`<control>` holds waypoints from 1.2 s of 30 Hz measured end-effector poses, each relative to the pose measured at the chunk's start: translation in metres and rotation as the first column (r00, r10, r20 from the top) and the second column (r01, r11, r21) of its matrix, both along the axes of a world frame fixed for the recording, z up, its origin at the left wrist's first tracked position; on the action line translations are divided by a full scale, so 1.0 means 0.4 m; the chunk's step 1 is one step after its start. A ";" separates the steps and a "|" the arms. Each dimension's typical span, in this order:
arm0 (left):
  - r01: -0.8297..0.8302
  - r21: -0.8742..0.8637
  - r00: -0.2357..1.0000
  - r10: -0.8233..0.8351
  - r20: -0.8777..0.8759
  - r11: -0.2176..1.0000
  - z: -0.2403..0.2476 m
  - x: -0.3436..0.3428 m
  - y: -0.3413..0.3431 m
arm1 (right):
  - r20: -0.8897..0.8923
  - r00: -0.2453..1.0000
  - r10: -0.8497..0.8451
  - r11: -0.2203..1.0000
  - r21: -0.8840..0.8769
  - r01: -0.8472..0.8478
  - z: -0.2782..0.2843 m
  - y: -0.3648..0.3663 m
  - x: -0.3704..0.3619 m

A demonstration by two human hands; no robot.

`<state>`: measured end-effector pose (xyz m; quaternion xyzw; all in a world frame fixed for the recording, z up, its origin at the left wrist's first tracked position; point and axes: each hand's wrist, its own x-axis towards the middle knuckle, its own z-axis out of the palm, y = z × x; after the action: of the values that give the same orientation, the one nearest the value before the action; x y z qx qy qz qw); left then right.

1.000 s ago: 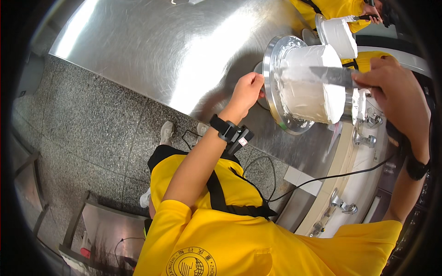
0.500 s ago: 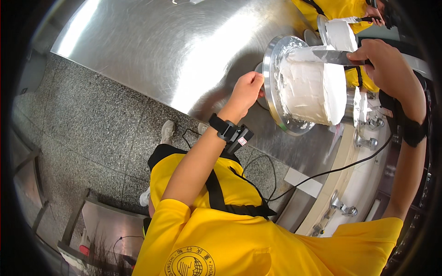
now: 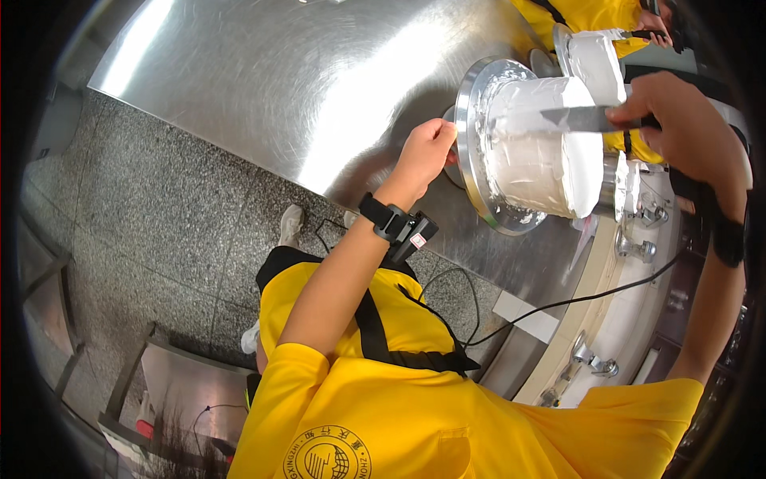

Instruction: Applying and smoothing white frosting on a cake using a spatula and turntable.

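A tall round cake (image 3: pixel 531 160) coated in white cream sits on a metal cake turntable (image 3: pixel 472 96), whose plate carries smears of cream. At the plate's near left edge, my left hand (image 3: pixel 427 152) is closed, its thumb and fingers pinching the rim. My right hand (image 3: pixel 674 120) grips the handle of a palette knife (image 3: pixel 570 120) on the cake's right. The knife's blade lies across the cake's side; blur hides whether it touches the cream. Its handle is mostly covered by my fingers.
Beyond the cake, another person's hand (image 3: pixel 656 25) works with a spatula at a second white cake (image 3: pixel 594 64). A metal container (image 3: pixel 613 188) with white cream stands right of mine. Taps (image 3: pixel 634 246) line the sink edge, and a black cable (image 3: pixel 574 299) hangs across there. The steel table (image 3: pixel 239 80) extends left.
My right hand and the palette knife have moved slightly down and to the right along the cake's side. My left hand stays at the turntable rim, almost unmoved. The cream's upper side looks smoother.
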<state>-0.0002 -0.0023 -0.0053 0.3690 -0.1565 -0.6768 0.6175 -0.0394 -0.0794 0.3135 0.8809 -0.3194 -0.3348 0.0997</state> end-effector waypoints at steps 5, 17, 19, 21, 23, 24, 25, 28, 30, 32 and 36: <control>-0.031 -0.014 0.999 0.031 0.006 0.999 -0.001 -0.002 -0.003 | -0.031 0.993 0.115 0.993 -0.016 -0.115 0.014 -0.027 -0.031; -0.021 -0.020 1.000 0.021 0.010 1.000 -0.002 -0.002 -0.007 | -0.112 0.967 0.228 0.972 -0.024 -0.232 -0.013 0.039 -0.023; -0.029 -0.013 1.000 0.029 0.005 0.999 0.000 -0.002 -0.008 | -0.110 0.949 0.295 0.952 -0.055 -0.303 -0.003 0.046 -0.023; -0.032 -0.009 0.999 0.032 -0.002 0.999 0.006 -0.003 -0.009 | -0.112 0.928 0.356 0.926 -0.089 -0.366 -0.002 0.037 -0.036; -0.026 -0.015 0.999 0.026 0.021 1.000 0.015 -0.004 -0.011 | 0.007 0.867 0.499 0.857 -0.151 -0.492 -0.009 0.005 -0.071; -0.029 -0.011 0.999 0.029 0.021 1.000 0.012 -0.003 -0.010 | 0.009 0.865 0.502 0.856 -0.148 -0.495 -0.015 0.010 -0.065; -0.037 -0.013 0.999 0.038 0.015 0.999 0.010 -0.002 -0.010 | -0.050 0.908 0.417 0.894 -0.161 -0.419 -0.023 0.022 -0.055; -0.042 -0.010 0.999 0.042 0.011 0.999 0.009 0.001 -0.007 | -0.092 0.928 0.360 0.920 -0.128 -0.370 -0.019 0.056 -0.046; -0.037 -0.010 0.999 0.037 0.012 0.999 0.007 0.000 -0.008 | -0.076 0.917 0.392 0.914 -0.081 -0.397 -0.011 0.080 -0.050; -0.046 -0.024 0.999 0.046 -0.005 0.999 0.004 -0.006 -0.014 | -0.080 0.904 0.420 0.899 -0.102 -0.427 -0.005 0.100 -0.058; -0.043 -0.006 0.999 0.043 -0.001 0.999 0.009 -0.004 -0.013 | -0.031 0.950 0.310 0.919 -0.246 -0.308 0.001 0.105 -0.074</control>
<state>-0.0017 -0.0075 -0.0018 0.3700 -0.1503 -0.6631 0.6331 -0.0691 -0.0375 0.3137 0.9023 -0.2161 -0.2683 0.2592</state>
